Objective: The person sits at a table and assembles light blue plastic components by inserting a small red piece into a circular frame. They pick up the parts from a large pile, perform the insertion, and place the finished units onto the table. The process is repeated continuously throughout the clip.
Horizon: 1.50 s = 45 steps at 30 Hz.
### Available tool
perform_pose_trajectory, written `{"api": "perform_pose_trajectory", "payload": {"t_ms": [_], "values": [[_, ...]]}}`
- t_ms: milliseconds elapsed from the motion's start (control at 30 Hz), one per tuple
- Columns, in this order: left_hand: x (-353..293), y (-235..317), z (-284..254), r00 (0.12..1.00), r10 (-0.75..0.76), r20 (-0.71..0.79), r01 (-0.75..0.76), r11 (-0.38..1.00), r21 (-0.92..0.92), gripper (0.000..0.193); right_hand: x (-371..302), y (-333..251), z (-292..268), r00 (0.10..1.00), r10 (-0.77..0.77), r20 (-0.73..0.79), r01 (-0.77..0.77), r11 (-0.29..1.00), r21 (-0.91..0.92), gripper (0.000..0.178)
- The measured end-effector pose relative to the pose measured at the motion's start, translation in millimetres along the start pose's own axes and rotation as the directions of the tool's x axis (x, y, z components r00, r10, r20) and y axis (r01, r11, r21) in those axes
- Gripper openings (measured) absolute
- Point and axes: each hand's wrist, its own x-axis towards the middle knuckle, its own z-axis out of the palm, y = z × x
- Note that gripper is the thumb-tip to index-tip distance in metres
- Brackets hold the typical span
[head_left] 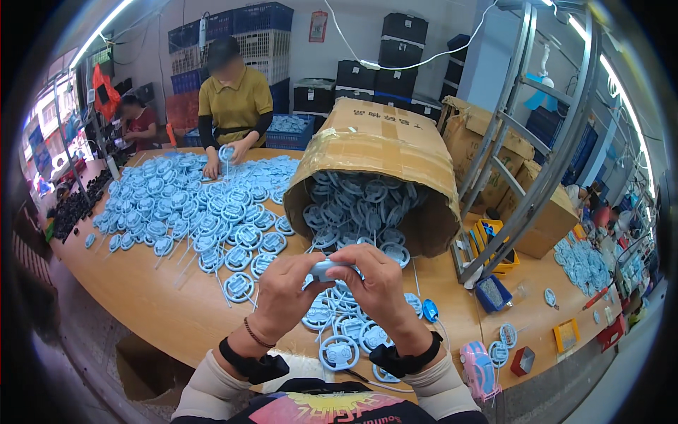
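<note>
Between my two hands is a light-blue plastic toy steering wheel (pixel 323 271), seen nearly edge-on. My left hand (pixel 284 286) grips its left side and my right hand (pixel 376 278) pinches its right side, thumbs and fingers closed. Below the hands lies a small heap of the same toy steering wheels (pixel 339 352), some with thin stalks. Just ahead, a large cardboard box (pixel 381 141) lies on its side, its mouth full of more of these wheels. A big spread of loose toy steering wheels (pixel 169 201) covers the table to the left.
A co-worker (pixel 236 106) handles wheels across the wooden table (pixel 141 293). To the right stand a metal frame (pixel 508 155), a blue bin (pixel 492 293) of small parts, yellow trays (pixel 498 244) and a pink-and-blue toy car (pixel 480 369). A blue round piece (pixel 430 309) with a cord lies near my right hand.
</note>
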Motion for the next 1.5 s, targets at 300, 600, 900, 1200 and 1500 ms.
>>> {"api": "perform_pose_trajectory", "payload": {"t_ms": [300,600,900,1200,1500], "values": [[-17.1,-20.0,19.6,0.803,-0.561,0.203,0.518,0.487,-0.703,0.03,-9.1,34.7,-9.9,0.987,0.031,-0.156,-0.056,0.986,-0.16,0.053],[-45.5,-11.5,0.0,0.754,-0.193,0.628,0.656,0.274,-0.703,0.055,-51.2,21.7,-28.1,0.896,0.323,0.306,-0.371,0.922,0.114,0.025],[-66.9,-21.0,-0.6,0.438,-0.309,0.844,0.854,0.436,-0.284,0.028,-106.0,23.3,-11.6,0.82,0.308,0.482,-0.247,0.951,-0.188,0.023],[-165.4,-74.5,-15.5,0.301,-0.642,0.705,0.904,-0.044,-0.425,0.025,-237.5,12.2,-10.1,0.577,0.685,0.446,-0.621,0.722,-0.306,0.016],[-204.7,-103.7,-34.5,0.321,-0.715,0.621,0.696,-0.267,-0.667,0.026,-302.4,52.2,49.0,0.566,0.549,0.615,-0.545,0.809,-0.221,0.028]]}}
